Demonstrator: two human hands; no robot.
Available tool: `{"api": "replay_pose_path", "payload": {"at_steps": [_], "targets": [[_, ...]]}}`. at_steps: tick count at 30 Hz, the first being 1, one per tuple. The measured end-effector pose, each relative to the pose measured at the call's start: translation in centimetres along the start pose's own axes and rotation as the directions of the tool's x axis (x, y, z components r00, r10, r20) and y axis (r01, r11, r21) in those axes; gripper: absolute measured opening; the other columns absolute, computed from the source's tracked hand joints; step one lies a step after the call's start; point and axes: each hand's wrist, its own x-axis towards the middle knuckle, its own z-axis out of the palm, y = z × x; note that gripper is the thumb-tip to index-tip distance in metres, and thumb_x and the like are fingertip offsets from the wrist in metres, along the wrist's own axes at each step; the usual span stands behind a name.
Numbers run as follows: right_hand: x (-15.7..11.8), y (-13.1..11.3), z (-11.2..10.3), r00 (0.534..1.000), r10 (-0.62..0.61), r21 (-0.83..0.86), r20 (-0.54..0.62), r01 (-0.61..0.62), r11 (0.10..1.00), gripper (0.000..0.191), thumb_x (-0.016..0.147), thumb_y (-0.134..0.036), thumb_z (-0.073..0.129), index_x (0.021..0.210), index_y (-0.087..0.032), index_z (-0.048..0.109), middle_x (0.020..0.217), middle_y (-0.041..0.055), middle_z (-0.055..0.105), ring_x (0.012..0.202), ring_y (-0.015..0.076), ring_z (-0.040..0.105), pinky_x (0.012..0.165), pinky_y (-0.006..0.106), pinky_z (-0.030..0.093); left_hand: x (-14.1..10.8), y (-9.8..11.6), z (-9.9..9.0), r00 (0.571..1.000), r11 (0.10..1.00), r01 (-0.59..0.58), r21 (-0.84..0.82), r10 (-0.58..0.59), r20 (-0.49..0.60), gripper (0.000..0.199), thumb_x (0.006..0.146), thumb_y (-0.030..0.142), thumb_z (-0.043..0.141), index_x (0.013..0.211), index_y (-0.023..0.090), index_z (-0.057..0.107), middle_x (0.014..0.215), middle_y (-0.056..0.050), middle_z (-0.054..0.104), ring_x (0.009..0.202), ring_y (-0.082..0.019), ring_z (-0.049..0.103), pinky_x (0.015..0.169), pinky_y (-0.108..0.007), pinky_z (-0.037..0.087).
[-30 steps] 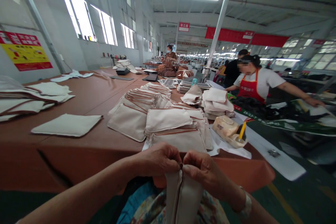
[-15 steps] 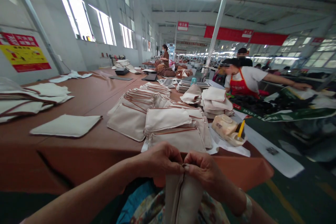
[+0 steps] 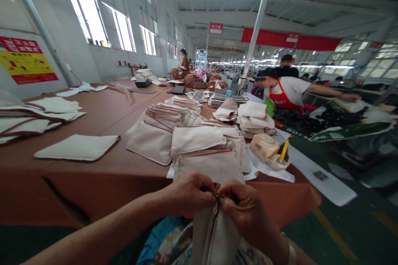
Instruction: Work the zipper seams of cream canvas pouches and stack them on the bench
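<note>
A cream fabric pouch with a dark brown seam or zip down its middle hangs upright over my lap. Its top end is pinched by my left hand and my right hand, thumbs against fingers, side by side and almost touching. What lies right between the fingertips is too small to make out. Just beyond my hands, at the table edge, lies a pile of similar cream pouches with brown edging, several overlapping in rows.
The brown-covered table carries a single flat pouch and a stack of cream pieces at left. On the right sit a cut-open plastic container with a yellow stick and more stacked pouches. A co-worker leans over a green-edged sack.
Both hands keep their pinch at the pouch's top, with the fingers slightly shifted. The co-worker at right has bent a little further left; the person at the back has moved left.
</note>
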Motion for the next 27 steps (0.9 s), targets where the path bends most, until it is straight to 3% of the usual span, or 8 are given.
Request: {"api": "replay_pose_path", "payload": {"at_steps": [4,7,12,16,19,21,23,27], "targets": [[-0.5,-0.1,-0.1,0.96,-0.28,-0.065,-0.021,0.278,0.958,0.014,0.084,-0.01,0.055,0.085,-0.021,0.064,0.068,-0.0007,0.059,0.058,0.014,0.053,0.057,0.024,0.042,-0.6,0.7,-0.2,0.994,0.966,0.079,-0.247,-0.056,0.098,0.017,0.075,0.03,0.066,0.075,0.013,0.068,0.061,0.003,0.05,0.053,-0.01,0.039,0.047,-0.022,0.027],[-0.7,0.0,-0.4,0.906,-0.42,-0.146,0.044,0.422,0.895,0.019,0.086,-0.006,0.053,0.092,-0.023,0.061,0.075,0.0014,0.059,0.064,0.0154,0.055,0.061,0.025,0.042,-1.1,1.3,-0.1,0.993,0.936,0.076,-0.345,-0.041,0.109,0.034,0.082,0.045,0.065,0.072,0.012,0.067,0.067,0.0,0.054,0.056,-0.01,0.039,0.049,-0.023,0.028],[-1.1,0.2,-1.1,0.824,-0.54,-0.354,0.169,0.562,0.747,0.023,0.085,-0.006,0.05,0.099,-0.024,0.055,0.071,0.0008,0.054,0.06,0.0165,0.051,0.058,0.027,0.036,-1.4,1.5,0.0,0.98,0.915,0.104,-0.389,-0.028,0.195,0.048,0.074,0.055,0.077,0.062,0.011,0.059,0.058,0.004,0.044,0.052,-0.008,0.03,0.047,-0.024,0.021],[-1.6,-0.1,-1.6,0.775,-0.571,-0.412,0.27,0.63,0.659,0.023,0.084,-0.009,0.052,0.102,-0.023,0.051,0.072,0.0016,0.058,0.062,0.0186,0.055,0.061,0.03,0.039,-1.7,1.5,-0.1,0.975,0.935,0.08,-0.346,-0.001,0.222,0.043,0.071,0.051,0.08,0.071,0.009,0.069,0.067,-0.001,0.055,0.062,-0.011,0.041,0.055,-0.022,0.03],[-2.0,-0.6,-1.9,0.827,-0.517,-0.313,0.223,0.563,0.765,0.019,0.085,-0.02,0.055,0.103,-0.022,0.052,0.079,0.0042,0.061,0.069,0.0211,0.058,0.065,0.032,0.042,-2.0,1.4,-0.4,0.967,0.971,0.052,-0.234,0.01,0.255,0.039,0.075,0.048,0.076,0.081,0.009,0.073,0.067,0.0,0.054,0.063,-0.011,0.038,0.057,-0.022,0.03],[-2.0,-1.0,-2.2,0.92,-0.366,-0.216,0.143,0.389,0.895,0.01,0.093,-0.025,0.049,0.101,-0.022,0.054,0.081,0.0041,0.061,0.071,0.0199,0.057,0.066,0.031,0.042,-2.1,1.3,-0.6,0.967,0.99,0.019,-0.138,0.017,0.254,0.036,0.08,0.045,0.072,0.085,0.01,0.072,0.065,0.002,0.048,0.06,-0.01,0.033,0.054,-0.022,0.027],[-1.5,-1.5,-2.4,0.974,-0.167,-0.11,0.153,0.185,0.977,0.019,0.1,-0.028,0.041,0.093,-0.021,0.058,0.078,0.0022,0.058,0.069,0.0171,0.054,0.064,0.028,0.041,-2.3,1.4,-0.7,0.971,0.998,-0.02,-0.062,0.034,0.238,0.031,0.083,0.041,0.068,0.086,0.01,0.07,0.063,0.003,0.044,0.058,-0.009,0.031,0.052,-0.022,0.024],[-0.4,-2.6,-2.8,0.934,0.007,0.01,0.357,-0.012,1.0,0.032,0.1,-0.038,0.047,0.078,-0.017,0.056,0.07,-0.0011,0.049,0.065,0.0136,0.045,0.059,0.025,0.036,-2.4,2.0,-0.3,0.974,0.993,-0.112,0.045,0.101,0.203,0.021,0.084,0.03,0.062,0.081,0.011,0.067,0.064,0.004,0.042,0.057,-0.009,0.031,0.05,-0.021,0.024]]}}
